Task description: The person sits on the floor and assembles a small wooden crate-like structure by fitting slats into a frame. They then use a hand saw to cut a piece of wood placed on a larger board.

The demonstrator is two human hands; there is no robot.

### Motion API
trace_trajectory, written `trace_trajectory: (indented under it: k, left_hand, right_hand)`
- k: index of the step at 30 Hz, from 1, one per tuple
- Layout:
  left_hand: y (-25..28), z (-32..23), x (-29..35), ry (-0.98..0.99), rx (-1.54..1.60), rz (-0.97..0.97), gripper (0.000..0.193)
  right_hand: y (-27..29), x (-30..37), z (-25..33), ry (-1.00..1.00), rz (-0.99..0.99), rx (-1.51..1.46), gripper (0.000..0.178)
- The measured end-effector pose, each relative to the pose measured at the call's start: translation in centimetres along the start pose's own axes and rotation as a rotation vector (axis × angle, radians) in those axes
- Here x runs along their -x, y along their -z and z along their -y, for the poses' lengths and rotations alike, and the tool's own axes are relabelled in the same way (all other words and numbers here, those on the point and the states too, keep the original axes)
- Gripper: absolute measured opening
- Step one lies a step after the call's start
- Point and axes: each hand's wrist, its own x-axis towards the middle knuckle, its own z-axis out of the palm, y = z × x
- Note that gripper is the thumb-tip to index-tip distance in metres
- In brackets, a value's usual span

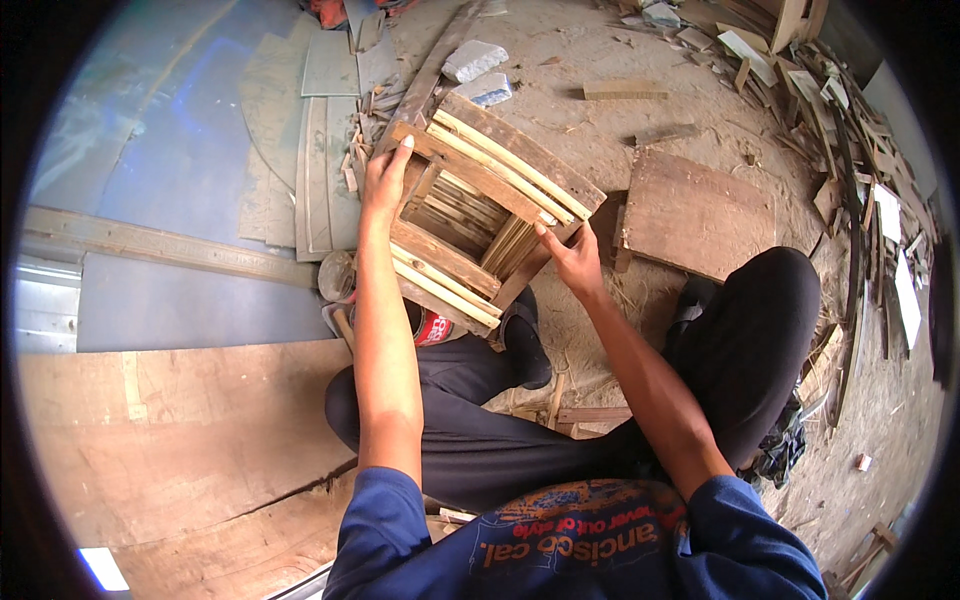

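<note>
A small wooden slatted frame, box-like with an open middle (474, 262), is held tilted above my crossed legs. Pale strips run along two of its sides between darker brown boards. My left hand (384, 180) grips its upper left corner, the thumb lying on the edge board. At the right corner my right hand (574, 258) is closed round the frame, thumb on top by the ends of the strips. Fingers of both hands are partly hidden beneath the wood. Under the frame's lower edge, a red-labelled can (432, 328) shows in part.
A brown wooden board (700, 212) lies raised off the dusty floor to the right. Scrap wood (840, 130) piles along the far right. Two pale broken blocks (474, 62) sit beyond the frame. Blue-grey sheets (190, 180) and a large plywood panel (190, 430) lie left.
</note>
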Motion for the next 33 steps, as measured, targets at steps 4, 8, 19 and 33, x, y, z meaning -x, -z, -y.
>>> trace_trajectory:
  k: [4,8,19,33]
  left_hand:
    - [-0.3,0.4,0.0,-0.032,0.021,-0.025,0.054]
    - [-0.1,0.6,0.2,-0.032,-0.016,-0.031,0.054]
    - [0.0,-0.2,0.8,0.065,-0.080,-0.072,0.061]
    - [-1.9,-1.5,0.8,-0.374,-0.246,-0.108,0.046]
  right_hand:
    - [0.4,-0.2,-0.2,-0.040,0.002,0.039,0.053]
    - [0.2,0.1,0.2,-0.075,-0.002,0.047,0.057]
    - [0.3,0.2,0.5,-0.079,0.021,0.009,0.060]
    - [0.9,0.1,-0.5,-0.057,-0.017,-0.015,0.057]
